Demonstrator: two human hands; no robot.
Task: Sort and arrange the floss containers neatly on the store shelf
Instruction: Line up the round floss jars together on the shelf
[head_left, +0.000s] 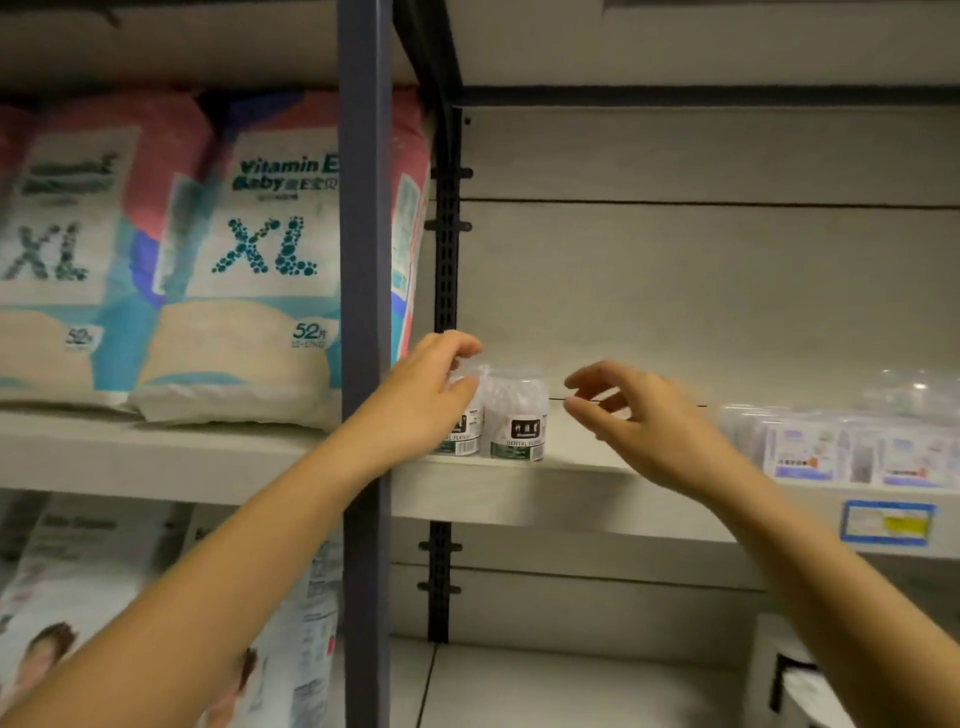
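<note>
Grey store shelf (519, 493) carries two clear plastic floss jars (517, 421), sorting seemingly barely begun; left hand (426, 400) grips one, right hand (644, 421) spread empty beside.

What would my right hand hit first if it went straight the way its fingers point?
Most likely the nearer floss container, upright on the shelf. The fingers of the right hand point left at it across a gap, though depth is uncertain.

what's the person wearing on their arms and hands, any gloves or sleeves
Nothing visible. The left hand and right hand are ungloved, with no rings showing. The left forearm and right forearm are bare down to the frame's edge: no sleeves, watch or bracelets in view.
</note>
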